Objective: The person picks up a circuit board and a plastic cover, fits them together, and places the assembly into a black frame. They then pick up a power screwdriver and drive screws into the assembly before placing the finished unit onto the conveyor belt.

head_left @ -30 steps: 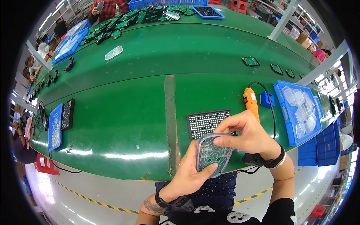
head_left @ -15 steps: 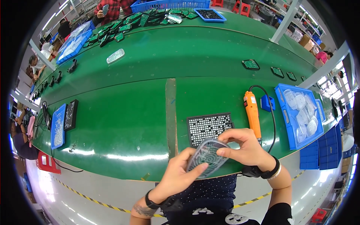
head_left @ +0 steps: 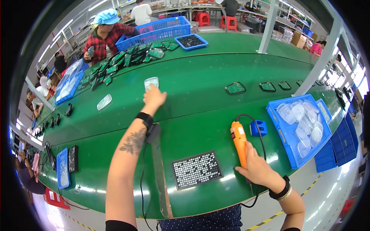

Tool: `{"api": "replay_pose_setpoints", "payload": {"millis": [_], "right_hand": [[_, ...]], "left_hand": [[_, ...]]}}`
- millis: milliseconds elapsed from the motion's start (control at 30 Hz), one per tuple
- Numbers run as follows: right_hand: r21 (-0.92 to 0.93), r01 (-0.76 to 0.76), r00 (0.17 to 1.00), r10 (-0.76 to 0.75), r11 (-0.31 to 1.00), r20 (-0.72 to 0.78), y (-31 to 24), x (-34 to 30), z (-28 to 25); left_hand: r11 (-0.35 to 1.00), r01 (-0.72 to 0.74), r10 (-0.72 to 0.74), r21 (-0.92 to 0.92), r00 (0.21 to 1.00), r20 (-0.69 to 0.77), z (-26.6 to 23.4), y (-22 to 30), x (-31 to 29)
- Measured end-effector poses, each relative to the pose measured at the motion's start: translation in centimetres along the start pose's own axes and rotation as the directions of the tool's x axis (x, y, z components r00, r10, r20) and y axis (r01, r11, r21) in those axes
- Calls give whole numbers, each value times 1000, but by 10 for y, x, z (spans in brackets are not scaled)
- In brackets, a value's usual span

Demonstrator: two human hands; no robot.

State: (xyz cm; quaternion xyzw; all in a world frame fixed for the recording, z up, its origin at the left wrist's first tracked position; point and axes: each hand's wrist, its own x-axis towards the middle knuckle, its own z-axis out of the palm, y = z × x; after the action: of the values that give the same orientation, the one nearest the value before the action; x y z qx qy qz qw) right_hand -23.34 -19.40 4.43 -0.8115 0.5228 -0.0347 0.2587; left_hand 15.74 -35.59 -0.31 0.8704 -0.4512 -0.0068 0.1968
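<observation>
In the head view, the left hand [head_left: 155, 96] is stretched out ahead, partly curled, its fingers over the near end of a clear-covered unit [head_left: 151, 82] that lies on the green table [head_left: 192, 131]. I cannot tell whether the fingers grip it or only rest on it. If the hold is only a light touch at that end, the unit could slip or twist.

The right hand [head_left: 256, 167] closes over the lower body of an orange electric screwdriver [head_left: 239, 140], thumb on its left side; how firmly is hidden. The cord [head_left: 263, 148] loops just right of that hand, so a lift with the cord caught around the wrist could tug the tool askew.

Just left of the right hand lies a black tray [head_left: 198, 182] filled with pale dots; a low sideways swing of the screwdriver could knock it and scatter what it holds. A thin cable [head_left: 143, 181] hangs from the left wrist's black device [head_left: 153, 133] and could snag on the tray if that arm draws back low.

To the left of the left hand lies 1 similar unit [head_left: 104, 102]; to its right lie green circuit boards [head_left: 235, 88], and a wide sweep could disturb them.
</observation>
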Motion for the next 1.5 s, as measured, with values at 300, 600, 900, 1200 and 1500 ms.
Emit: {"api": "replay_pose_setpoints", "payload": {"millis": [300, 600, 900, 1200, 1500], "right_hand": [[41, 81, 989, -86, 996, 124, 3, 6, -2], [131, 153, 986, -160, 979, 40, 6, 9, 4], [75, 137, 984, -145, 988, 106, 16, 18, 6], [200, 229, 967, -245, 953, 62, 34, 40, 13], [161, 177, 981, -187, 971, 49, 21, 39, 15]], "left_hand": [[667, -711, 745, -223, 631, 219, 62, 174, -50], [637, -724, 771, -265, 585, 252, 98, 213, -47], [610, -741, 787, -282, 607, 108, 16, 160, -80], [465, -776, 882, -426, 364, 299, -169, 50, -273], [570, -704, 818, -423, 442, 368, -122, -27, -397]]}}
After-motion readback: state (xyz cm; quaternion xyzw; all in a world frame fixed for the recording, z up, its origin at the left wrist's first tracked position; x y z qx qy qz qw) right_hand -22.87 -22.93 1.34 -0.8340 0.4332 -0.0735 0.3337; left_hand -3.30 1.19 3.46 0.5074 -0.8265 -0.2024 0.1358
